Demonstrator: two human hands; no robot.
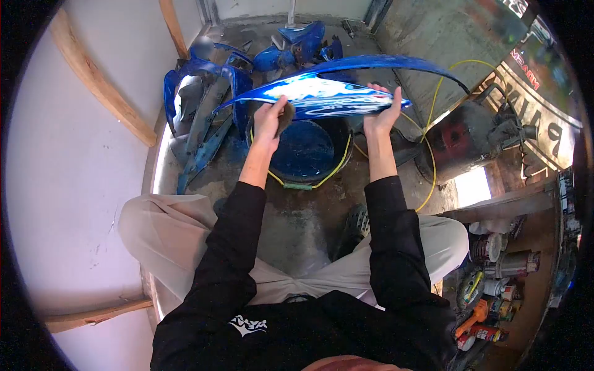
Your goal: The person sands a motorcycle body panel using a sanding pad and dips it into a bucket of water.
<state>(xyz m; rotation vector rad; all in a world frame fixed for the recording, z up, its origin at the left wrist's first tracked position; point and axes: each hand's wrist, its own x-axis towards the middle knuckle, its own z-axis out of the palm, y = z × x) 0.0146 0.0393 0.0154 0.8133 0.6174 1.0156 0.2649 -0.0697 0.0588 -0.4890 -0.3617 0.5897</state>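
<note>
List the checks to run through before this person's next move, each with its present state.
1. Right grip on the blue panel: ok, holding near its right end.
2. Left grip on the brownish pad: ok, held at the panel's left part.
3. Panel above the bucket: ok.
4. Bucket contents: cannot tell, the inside just looks dark blue.
5. Panel finish readable: not ok, bright reflections cover much of it.
6. Yellow hose clear of both hands: ok, it lies to the right.

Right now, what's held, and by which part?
A glossy blue panel: left hand on its near edge, holding something brownish too; right hand at its right end.
</note>
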